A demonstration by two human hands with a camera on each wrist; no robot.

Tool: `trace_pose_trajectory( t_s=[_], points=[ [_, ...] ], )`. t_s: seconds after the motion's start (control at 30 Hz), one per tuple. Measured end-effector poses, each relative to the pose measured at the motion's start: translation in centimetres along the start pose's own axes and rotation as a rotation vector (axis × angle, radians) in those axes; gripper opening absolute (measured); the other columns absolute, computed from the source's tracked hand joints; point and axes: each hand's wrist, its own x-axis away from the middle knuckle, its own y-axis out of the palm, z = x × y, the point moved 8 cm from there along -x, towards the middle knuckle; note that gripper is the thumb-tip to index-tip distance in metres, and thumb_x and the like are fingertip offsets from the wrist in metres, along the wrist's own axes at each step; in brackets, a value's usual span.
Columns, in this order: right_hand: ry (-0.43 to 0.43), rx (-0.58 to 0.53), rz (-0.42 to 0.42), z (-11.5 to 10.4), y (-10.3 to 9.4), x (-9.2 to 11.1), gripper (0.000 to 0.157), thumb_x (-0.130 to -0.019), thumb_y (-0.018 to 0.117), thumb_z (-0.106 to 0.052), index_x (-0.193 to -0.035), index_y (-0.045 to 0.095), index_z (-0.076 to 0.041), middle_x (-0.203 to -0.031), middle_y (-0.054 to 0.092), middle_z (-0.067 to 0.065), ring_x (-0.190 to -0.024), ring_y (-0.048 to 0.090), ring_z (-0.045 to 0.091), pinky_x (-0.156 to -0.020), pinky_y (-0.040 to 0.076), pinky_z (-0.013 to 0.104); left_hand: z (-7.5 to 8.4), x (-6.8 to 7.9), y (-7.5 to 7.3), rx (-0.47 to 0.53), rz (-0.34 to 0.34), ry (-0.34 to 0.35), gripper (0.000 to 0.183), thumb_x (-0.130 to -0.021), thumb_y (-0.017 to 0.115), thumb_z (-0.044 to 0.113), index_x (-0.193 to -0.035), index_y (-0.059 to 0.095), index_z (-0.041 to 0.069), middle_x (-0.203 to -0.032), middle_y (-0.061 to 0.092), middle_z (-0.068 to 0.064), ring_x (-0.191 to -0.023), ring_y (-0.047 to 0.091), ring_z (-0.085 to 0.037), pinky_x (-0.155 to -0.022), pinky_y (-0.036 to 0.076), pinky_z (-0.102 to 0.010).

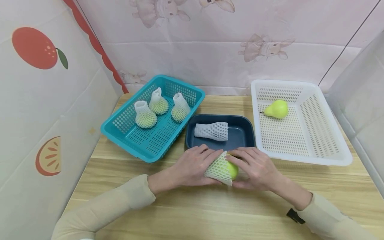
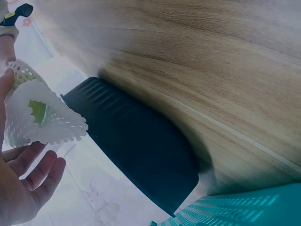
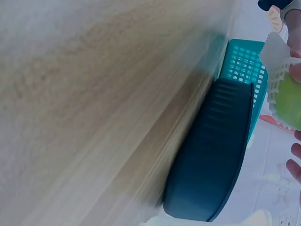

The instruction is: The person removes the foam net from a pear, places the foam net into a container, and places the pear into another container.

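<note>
Pear (image 1: 232,170) right up front, held over the wooden table (image 1: 192,213) on the near side of the tray (image 1: 238,134), its bare green end showing from a white foam net (image 1: 217,169). Left hand (image 1: 194,166) wraps the netted part, thumb and fingers on opposite sides; right hand (image 1: 256,169) bends its fingers over the bare end and net edge, gripping there. Fruit like this looks firm, smooth, slightly slippery and easy to bruise, modest in weight, so the round belly seems the safest hold; the net looks feather-light and stretchy, best taken by its rim. Just beyond, the dark blue tray holds a spare net (image 1: 211,131) on its side. Farther out, three netted pears (image 1: 146,119) sit in the teal basket (image 1: 156,135), one bare pear (image 1: 279,109) in the white basket (image 1: 285,138).
</note>
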Motion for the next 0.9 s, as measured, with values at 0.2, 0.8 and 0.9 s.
trace_pose_trajectory(
  t_s=[0.2,0.8,0.9],
  points=[
    [0.002,0.011,0.017,0.3,-0.5,0.1,0.063,-0.095,0.06,-0.061,-0.12,0.076,-0.005,-0.112,0.079,0.011,-0.095,0.075,0.029,-0.076,0.063,0.043,-0.1,0.1,0.1,-0.029,-0.02,-0.003,0.085,-0.082,0.081,0.066,-0.141,0.063,0.008,-0.119,0.077,-0.002,-0.102,0.067,-0.016,-0.085,0.059,-0.028],
    [0.003,0.078,-0.019,1.3,-2.0,0.4,0.065,-0.096,0.056,-0.063,-0.12,0.076,-0.006,-0.11,0.079,0.012,-0.093,0.075,0.03,-0.075,0.063,0.044,-0.4,0.3,-0.2,-0.062,-0.038,0.004,0.064,-0.087,0.08,0.057,-0.133,0.068,0.014,-0.114,0.077,0.0,-0.098,0.067,-0.016,-0.081,0.058,-0.026],
    [0.002,0.079,-0.02,1.3,-2.1,0.3,0.066,-0.095,0.057,-0.064,-0.119,0.076,-0.006,-0.11,0.079,0.012,-0.093,0.075,0.029,-0.074,0.063,0.043,-0.5,0.3,-0.3,-0.061,-0.025,0.01,0.062,-0.087,0.081,0.056,-0.131,0.068,0.015,-0.112,0.077,0.0,-0.097,0.066,-0.017,-0.08,0.058,-0.027]
  ],
)
